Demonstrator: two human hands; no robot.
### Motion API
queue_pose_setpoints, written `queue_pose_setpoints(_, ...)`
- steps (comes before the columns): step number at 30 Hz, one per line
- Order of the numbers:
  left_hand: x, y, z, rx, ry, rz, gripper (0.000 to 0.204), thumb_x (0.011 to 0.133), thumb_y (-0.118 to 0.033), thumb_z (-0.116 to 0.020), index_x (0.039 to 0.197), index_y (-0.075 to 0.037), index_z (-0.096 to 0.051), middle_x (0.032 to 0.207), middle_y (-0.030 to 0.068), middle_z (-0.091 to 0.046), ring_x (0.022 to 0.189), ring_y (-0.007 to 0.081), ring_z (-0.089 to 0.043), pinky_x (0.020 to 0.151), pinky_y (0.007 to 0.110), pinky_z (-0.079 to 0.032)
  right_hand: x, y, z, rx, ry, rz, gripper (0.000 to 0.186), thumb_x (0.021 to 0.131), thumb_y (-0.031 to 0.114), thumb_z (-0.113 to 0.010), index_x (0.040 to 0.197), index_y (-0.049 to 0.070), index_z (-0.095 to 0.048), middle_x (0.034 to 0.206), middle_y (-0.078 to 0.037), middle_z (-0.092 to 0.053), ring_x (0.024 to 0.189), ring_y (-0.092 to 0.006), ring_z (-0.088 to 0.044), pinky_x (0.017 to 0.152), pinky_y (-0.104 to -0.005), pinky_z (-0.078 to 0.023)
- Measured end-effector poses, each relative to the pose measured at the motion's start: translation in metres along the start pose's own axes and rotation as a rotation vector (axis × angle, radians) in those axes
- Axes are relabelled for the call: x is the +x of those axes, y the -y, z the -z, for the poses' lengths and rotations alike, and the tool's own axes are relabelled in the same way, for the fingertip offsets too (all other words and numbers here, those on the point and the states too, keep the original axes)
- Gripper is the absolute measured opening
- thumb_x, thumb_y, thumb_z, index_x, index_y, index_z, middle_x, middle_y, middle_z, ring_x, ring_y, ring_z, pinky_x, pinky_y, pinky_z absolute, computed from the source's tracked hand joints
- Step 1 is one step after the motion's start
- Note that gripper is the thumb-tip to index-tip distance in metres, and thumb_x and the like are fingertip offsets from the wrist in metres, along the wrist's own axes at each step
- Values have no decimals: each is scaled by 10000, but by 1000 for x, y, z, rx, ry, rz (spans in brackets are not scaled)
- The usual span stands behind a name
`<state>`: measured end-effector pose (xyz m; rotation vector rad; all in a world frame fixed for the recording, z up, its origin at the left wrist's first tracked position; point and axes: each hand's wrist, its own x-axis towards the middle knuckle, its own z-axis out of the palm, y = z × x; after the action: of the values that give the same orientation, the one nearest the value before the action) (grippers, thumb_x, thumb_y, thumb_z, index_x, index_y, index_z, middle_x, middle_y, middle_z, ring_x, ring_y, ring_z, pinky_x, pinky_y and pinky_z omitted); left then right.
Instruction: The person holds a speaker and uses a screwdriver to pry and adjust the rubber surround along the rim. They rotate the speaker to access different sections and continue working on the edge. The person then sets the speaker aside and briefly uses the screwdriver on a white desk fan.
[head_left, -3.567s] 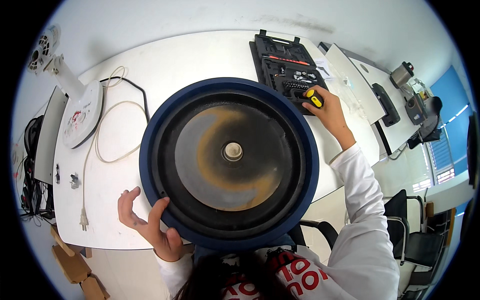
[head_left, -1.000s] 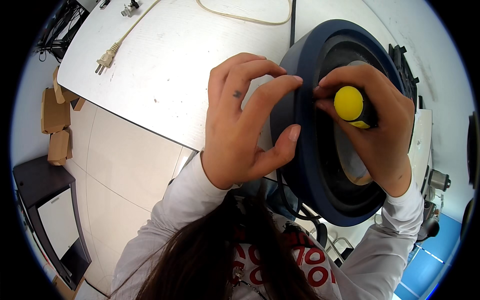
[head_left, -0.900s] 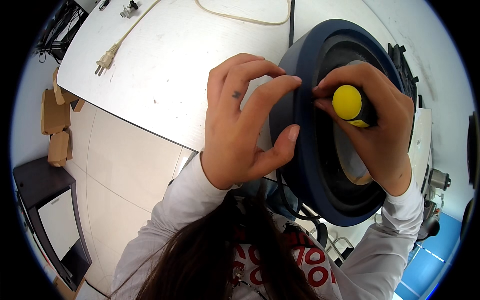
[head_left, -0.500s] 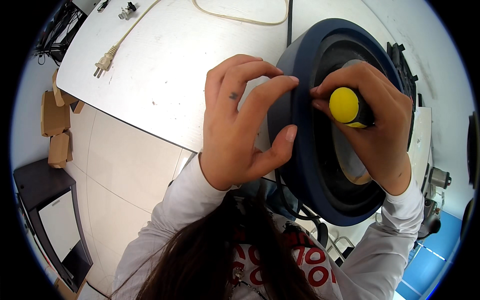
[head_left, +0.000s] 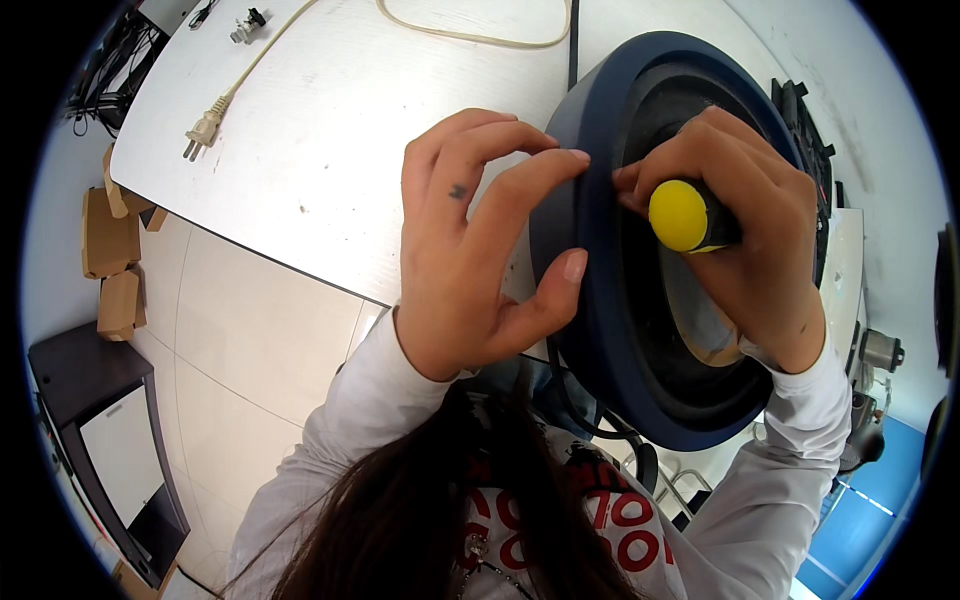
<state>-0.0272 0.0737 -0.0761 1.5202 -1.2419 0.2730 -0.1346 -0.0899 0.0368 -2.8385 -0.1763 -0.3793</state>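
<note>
A large round housing (head_left: 592, 310) stands on its side at the table's edge, with a dark blue rim, a recessed black inside and a pale disc (head_left: 692, 315) in its middle. My right hand (head_left: 765, 205) is closed around a screwdriver (head_left: 680, 215) with a yellow and black handle, its butt end facing up. The tool's tip is hidden by the hand and handle. Thumb and forefinger of that hand pinch together by the inner edge of the rim. My left hand (head_left: 465, 240) has its fingers curved and spread apart, fingertips at the outer left side of the rim.
The white table (head_left: 330, 130) bears a beige two-pin plug (head_left: 205, 128) with its cord and a small metal part (head_left: 247, 26). Black cases (head_left: 803, 130) lie behind the housing by the wall. Cardboard boxes (head_left: 112, 235) and a dark cabinet (head_left: 90, 370) stand at the left.
My right hand has tilted slightly, and the screwdriver handle has shifted a little to the left. The left hand keeps its place at the rim. The whole view has moved slightly.
</note>
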Motion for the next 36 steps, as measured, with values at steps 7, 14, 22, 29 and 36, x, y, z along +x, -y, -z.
queue_pose_setpoints(7,-1,3,-1,63,-2,-37,421,817,-270,-564,1150,-23,-637,1186,182,-591,1177,352,-506,979,467,-433,0,0,0,10,-12,9,219,710,-44,-793,858,47,-661,819,-63,-688,809,-196,-717,694,-267,-544)
queue_pose_setpoints(14,-2,3,-1,40,-6,-27,435,771,-227,-607,1161,-36,-631,1179,169,-582,1170,352,-497,970,460,-424,-5,9,2,68,5,-80,213,731,-56,-779,875,36,-652,840,-73,-702,822,-201,-732,735,-269,-572)
queue_pose_setpoints(22,0,0,0,-4,3,1,505,684,-170,-681,1174,-61,-627,1172,143,-570,1148,351,-484,970,460,-383,-5,5,-2,82,-31,-72,206,738,-48,-775,889,26,-657,844,-71,-708,820,-196,-726,729,-268,-565)
queue_pose_setpoints(29,-1,2,-4,-28,-24,-5,485,706,-184,-662,1171,-53,-626,1163,150,-576,1133,351,-498,969,461,-384,-5,3,-4,78,-36,-54,214,724,-18,-792,892,25,-667,839,-75,-700,786,-197,-710,708,-264,-546)
queue_pose_setpoints(36,-1,2,-5,-29,-26,-3,473,733,-208,-656,1176,-44,-620,1159,155,-575,1122,350,-504,960,462,-390,-4,1,-3,41,-40,-32,247,713,19,-812,912,42,-668,858,-63,-695,799,-206,-696,709,-279,-533)
